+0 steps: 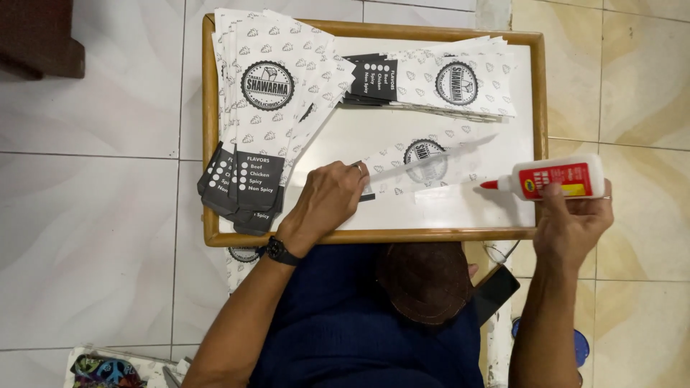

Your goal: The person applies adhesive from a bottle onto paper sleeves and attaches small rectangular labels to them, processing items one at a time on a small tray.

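White glue could smear the printed paper sleeve (424,167) on the wooden tray (210,144): left hand (327,201) presses one end flat, right hand (571,219) grips the tilted glue bottle (557,179), so squeezing hard would flood the flap

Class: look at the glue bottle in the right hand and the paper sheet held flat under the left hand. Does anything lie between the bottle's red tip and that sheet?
Nothing visible does. The glue bottle in the right hand points its red tip at the sheet's right end, over bare tray. The left hand presses the sheet's other end.
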